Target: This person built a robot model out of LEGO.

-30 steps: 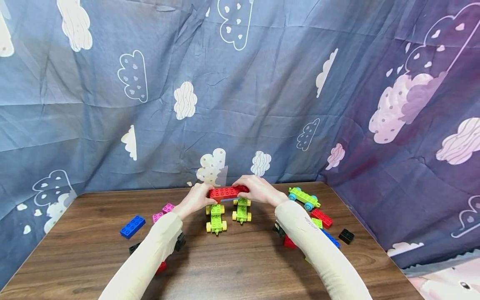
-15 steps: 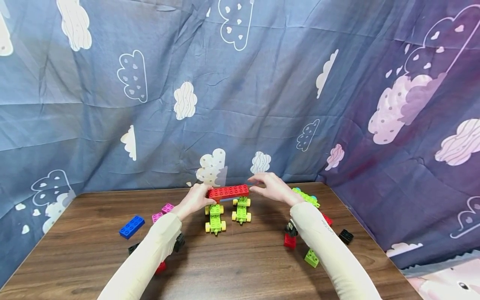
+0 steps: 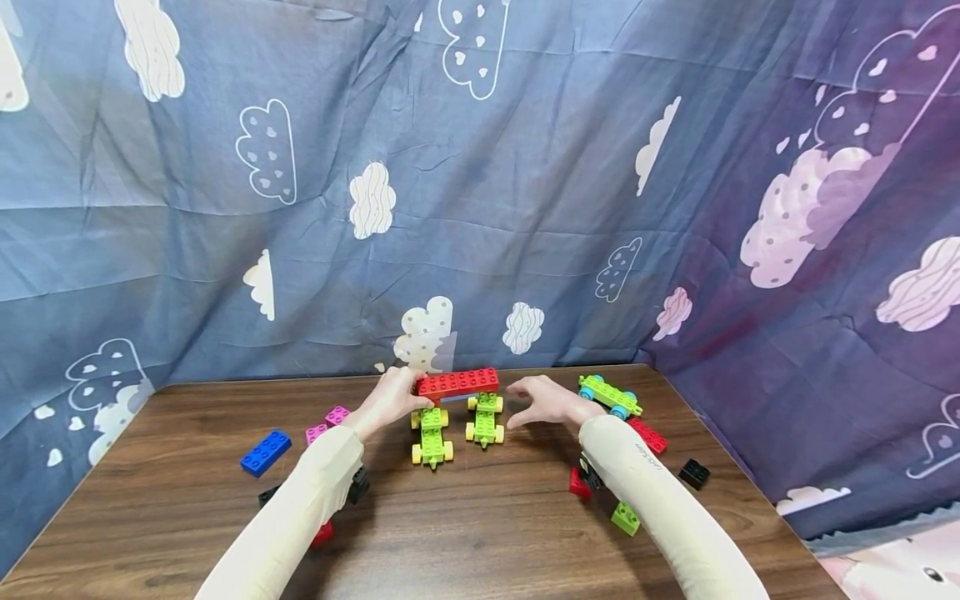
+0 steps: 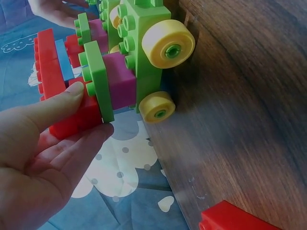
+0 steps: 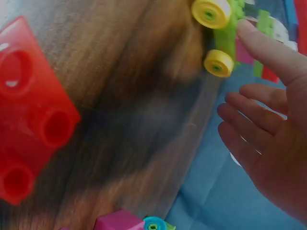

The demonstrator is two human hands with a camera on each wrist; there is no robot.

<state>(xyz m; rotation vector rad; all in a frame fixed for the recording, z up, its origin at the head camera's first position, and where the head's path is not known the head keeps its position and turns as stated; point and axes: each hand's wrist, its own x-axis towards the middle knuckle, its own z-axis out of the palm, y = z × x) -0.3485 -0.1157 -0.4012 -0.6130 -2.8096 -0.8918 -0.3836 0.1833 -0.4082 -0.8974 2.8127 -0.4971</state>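
Note:
A long red brick span (image 3: 459, 382) bridges the back ends of two lime-green wheeled bases, the left base (image 3: 432, 442) and the right base (image 3: 484, 427), both with yellow wheels. My left hand (image 3: 390, 393) grips the left end of the span, thumb on one side and fingers on the other. In the left wrist view, a magenta brick (image 4: 120, 79) and a green brick (image 4: 98, 79) stack between base and red bricks, and a blue brick (image 4: 64, 58) shows under the span. Holding nothing, my right hand (image 3: 551, 400) is beside the right base, fingers relaxed and apart.
A blue brick (image 3: 266, 452) and pink bricks (image 3: 337, 415) lie at left. On the right are a green base with blue wheels (image 3: 609, 395), a red brick (image 3: 647, 435), a black brick (image 3: 693, 473) and a green brick (image 3: 625, 517). A patterned curtain (image 3: 480, 250) hangs behind.
My right hand has let go of the span's right end, moved off to the right and then lowered beside the right base. My left hand keeps its grip in the same place.

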